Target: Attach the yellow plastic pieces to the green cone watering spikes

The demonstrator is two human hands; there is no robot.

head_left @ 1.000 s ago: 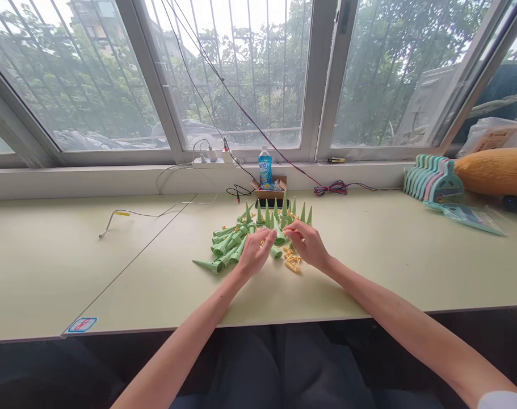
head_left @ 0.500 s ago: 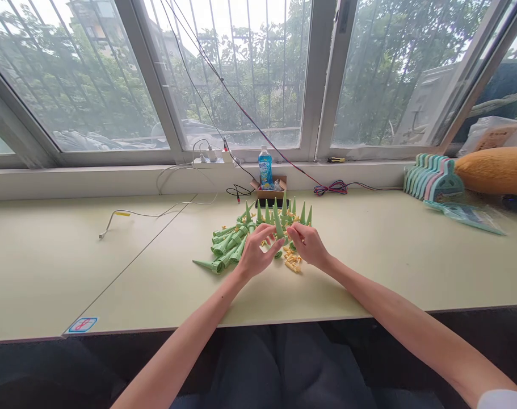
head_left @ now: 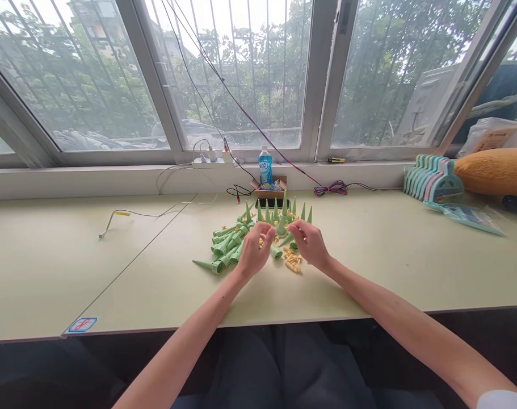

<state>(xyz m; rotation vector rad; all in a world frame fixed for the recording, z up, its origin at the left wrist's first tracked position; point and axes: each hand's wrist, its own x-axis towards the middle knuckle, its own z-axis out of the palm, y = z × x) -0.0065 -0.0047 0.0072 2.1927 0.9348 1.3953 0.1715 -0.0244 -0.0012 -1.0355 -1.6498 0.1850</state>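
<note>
My left hand is above the right edge of a heap of green plastic cones. Its fingers are curled towards the thumb, and whatever may be between them is hidden. Across a small gap, my right hand is closed in a pinch, with its fingertips too small to show what they hold. Between the hands, a green cone stands upright, and a green piece lies nearer me. Small yellow plastic pieces are piled below my right hand. Several upright cones stand behind.
A blue-labelled bottle is in a small cardboard box by the window. A dark cable coil lies to its right. Teal plastic pieces and an orange cushion are at the far right. A white cable crosses the left tabletop.
The green cone held upright between my hands is no longer in my left hand's fingers. My left hand has drawn in its fingers and shifted slightly left. My right hand has barely moved.
</note>
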